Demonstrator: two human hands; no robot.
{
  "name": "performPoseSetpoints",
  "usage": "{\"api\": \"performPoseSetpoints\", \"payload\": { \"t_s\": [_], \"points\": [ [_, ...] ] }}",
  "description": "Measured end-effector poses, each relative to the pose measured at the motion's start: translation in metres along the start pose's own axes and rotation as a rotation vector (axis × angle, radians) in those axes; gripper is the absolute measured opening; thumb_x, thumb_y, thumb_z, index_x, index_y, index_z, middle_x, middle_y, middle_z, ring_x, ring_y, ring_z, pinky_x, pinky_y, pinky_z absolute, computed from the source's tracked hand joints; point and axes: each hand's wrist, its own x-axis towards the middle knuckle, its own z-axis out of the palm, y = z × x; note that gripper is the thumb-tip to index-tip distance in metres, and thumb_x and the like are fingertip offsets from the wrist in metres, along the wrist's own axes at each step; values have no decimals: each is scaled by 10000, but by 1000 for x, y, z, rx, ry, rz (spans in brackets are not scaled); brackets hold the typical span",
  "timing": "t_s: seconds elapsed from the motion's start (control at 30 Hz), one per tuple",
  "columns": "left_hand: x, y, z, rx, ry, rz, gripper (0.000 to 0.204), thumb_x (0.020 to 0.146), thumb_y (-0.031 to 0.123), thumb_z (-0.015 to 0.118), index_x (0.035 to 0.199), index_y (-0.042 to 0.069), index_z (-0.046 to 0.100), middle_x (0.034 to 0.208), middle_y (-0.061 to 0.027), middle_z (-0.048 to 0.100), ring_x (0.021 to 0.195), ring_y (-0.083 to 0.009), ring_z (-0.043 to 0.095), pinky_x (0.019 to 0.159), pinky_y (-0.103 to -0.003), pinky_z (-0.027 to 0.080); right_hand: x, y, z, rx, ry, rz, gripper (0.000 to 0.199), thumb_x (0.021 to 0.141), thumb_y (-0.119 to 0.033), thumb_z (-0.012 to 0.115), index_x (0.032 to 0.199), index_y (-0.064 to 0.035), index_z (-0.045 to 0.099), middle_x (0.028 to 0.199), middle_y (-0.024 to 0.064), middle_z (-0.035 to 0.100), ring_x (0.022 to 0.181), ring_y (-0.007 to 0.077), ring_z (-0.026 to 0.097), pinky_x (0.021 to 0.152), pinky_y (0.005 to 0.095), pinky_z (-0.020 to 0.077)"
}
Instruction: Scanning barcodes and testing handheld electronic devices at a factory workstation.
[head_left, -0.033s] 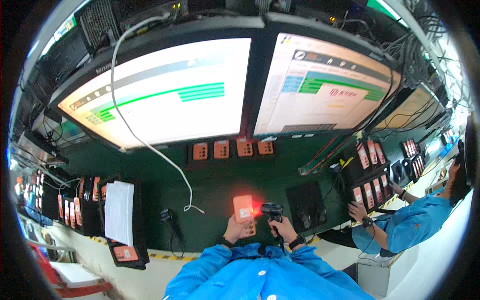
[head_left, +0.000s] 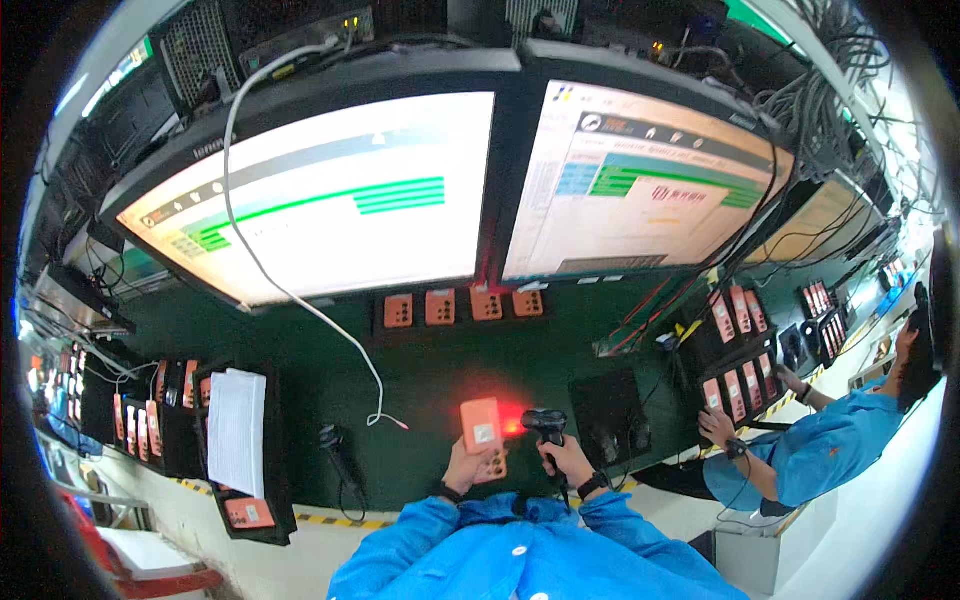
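My left hand (head_left: 463,467) grips two salmon-coloured phones. The upper phone (head_left: 481,424) has a small white label, and the lower phone (head_left: 495,466) shows dark camera lenses at its edge. My right hand (head_left: 568,460) is wrapped round the handle of a black barcode scanner (head_left: 543,421). Its head faces the phones from the right, a small gap apart, and red light glows between them. Beyond my hands, several salmon phones (head_left: 440,308) sit in a dark tray under the monitors.
Two lit monitors (head_left: 330,200) span the back. A white cable (head_left: 335,335) hangs onto the green mat. At left lie a second scanner (head_left: 335,450), white papers (head_left: 236,430) and trays of phones (head_left: 140,430). On the right, a co-worker's hand (head_left: 716,428) touches another phone tray (head_left: 740,390).
The phones in my left hand sit slightly lower and more to the left in view. The whole scene has shifted a little downward. Both hands keep their hold.
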Motion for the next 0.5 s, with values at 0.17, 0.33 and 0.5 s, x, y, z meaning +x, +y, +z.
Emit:
{"api": "performPoseSetpoints", "payload": {
  "t_s": [0.17, 0.33, 0.5],
  "points": [
    [-6, -11, -17, -100, 71, 92, 327, 820, -17, 623, 1128, 10, 517, 974, -124, 634, 789, -224, 651, 650, -346, 555, 1, -23, -1, -1, -170, 129, 156, 844, -84, 569, 979, -6, 575, 663, 17, 513, 494, 99, 496, 416, 245, 380],
    [10, 5, -2, 8, 96, 212, 351, 795, -39, 592, 1137, 28, 551, 981, -85, 635, 845, -168, 626, 735, -310, 534, -5, -24, 39, -49, -269, 112, 118, 832, -82, 581, 931, -18, 574, 656, 15, 518, 477, 99, 485, 409, 250, 373],
    [20, -13, -17, -12, 130, 117, 319, 781, -49, 599, 1088, 37, 590, 979, -41, 633, 885, -144, 612, 756, -290, 520, 0, -8, 40, -28, -237, 130, 72, 831, -92, 583, 885, -52, 556, 667, 12, 519, 475, 97, 484, 404, 235, 368]
  ]
}}
